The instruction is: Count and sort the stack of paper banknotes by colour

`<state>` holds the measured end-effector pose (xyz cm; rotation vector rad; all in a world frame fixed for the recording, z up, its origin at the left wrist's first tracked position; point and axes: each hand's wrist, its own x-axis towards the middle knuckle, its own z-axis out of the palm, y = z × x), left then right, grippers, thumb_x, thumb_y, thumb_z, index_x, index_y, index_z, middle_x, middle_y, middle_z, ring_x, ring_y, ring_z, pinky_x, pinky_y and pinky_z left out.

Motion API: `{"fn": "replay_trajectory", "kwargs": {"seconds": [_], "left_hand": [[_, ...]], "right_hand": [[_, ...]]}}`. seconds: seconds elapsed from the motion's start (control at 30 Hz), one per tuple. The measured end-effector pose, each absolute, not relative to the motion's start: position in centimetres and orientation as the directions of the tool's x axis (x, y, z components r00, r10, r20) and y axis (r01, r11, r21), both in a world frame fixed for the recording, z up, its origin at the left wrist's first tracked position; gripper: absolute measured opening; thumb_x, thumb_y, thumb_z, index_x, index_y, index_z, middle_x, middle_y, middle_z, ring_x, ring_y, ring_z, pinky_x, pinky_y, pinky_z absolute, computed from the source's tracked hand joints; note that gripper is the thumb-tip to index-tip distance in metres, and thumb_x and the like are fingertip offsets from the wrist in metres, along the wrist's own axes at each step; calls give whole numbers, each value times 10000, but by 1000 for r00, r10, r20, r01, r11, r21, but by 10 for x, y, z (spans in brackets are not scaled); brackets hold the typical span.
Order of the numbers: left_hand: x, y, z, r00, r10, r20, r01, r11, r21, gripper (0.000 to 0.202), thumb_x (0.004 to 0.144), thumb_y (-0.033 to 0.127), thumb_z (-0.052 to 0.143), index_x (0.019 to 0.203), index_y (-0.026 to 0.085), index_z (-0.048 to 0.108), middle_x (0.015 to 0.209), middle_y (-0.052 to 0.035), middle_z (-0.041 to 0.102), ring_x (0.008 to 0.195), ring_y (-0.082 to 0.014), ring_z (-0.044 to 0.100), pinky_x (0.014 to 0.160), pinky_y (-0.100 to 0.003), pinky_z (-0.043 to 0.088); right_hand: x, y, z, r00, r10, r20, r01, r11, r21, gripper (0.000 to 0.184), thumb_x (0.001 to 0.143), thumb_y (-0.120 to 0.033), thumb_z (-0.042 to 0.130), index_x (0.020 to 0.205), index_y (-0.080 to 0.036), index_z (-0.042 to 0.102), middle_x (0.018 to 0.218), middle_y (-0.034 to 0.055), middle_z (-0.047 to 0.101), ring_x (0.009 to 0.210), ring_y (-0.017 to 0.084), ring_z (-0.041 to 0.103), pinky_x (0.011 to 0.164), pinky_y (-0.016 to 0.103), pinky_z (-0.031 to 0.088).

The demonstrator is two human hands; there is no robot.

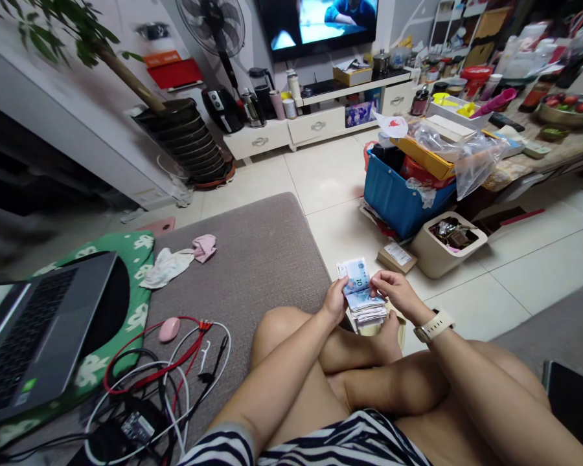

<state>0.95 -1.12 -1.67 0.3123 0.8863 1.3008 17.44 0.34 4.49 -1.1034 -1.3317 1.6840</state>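
Note:
A stack of banknotes (362,303) sits between my two hands, just above my crossed legs at the sofa's front edge. My left hand (335,299) grips the left side of the stack, thumb on top. With its fingers pinched, my right hand (393,291) lifts the top bluish note (354,277), which is folded back and upward. A pale watch (434,325) is on my right wrist.
A grey sofa (252,259) carries a laptop (34,336), tangled cables (165,375), a pink mouse (169,329) and small cloths (175,259). On the tiled floor stand a beige bin (442,249), a small box (397,257) and a blue crate (398,194). A cluttered table (539,142) is at right.

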Motion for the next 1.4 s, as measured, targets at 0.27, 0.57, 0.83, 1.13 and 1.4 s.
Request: {"fn": "replay_trajectory", "kwargs": {"seconds": [0.27,0.57,0.83,1.13,1.4], "left_hand": [[10,-14,0,-16,915,-404,-642,300,706,253,557,298,831,654,144,655,583,-5,645,605,-162,612,685,-295,476],[12,-16,1,52,926,-375,-627,323,709,204,550,214,803,681,136,667,539,16,594,560,-134,554,654,-276,445],[12,-13,-8,-26,898,-440,-662,314,680,315,658,395,773,785,114,707,678,-69,710,727,-244,676,750,-358,498],[13,-10,-9,-49,919,-392,-677,258,690,340,673,412,755,832,113,727,814,-107,759,883,-291,708,853,-385,504],[13,-12,-6,-44,922,-385,-671,258,695,302,675,394,755,810,124,732,825,-92,763,859,-279,706,844,-384,510]], "right_hand": [[176,8,34,-221,955,-201,17,-202,-979,411,648,-546,789,670,-195,577,580,-23,553,549,129,452,538,269,321],[178,10,21,-195,962,-190,114,-171,-979,418,733,-583,698,640,-196,569,608,0,574,562,139,455,549,279,327],[177,8,26,-220,960,-174,98,-156,-983,392,752,-556,693,658,-201,555,610,-12,546,570,138,448,531,269,325],[176,6,32,-281,944,-172,25,-172,-985,391,708,-548,740,677,-199,564,603,-29,522,554,128,441,538,267,348],[176,6,30,-323,929,-183,-23,-201,-979,330,708,-493,754,791,-199,626,657,-21,559,595,134,482,545,260,375]]}}
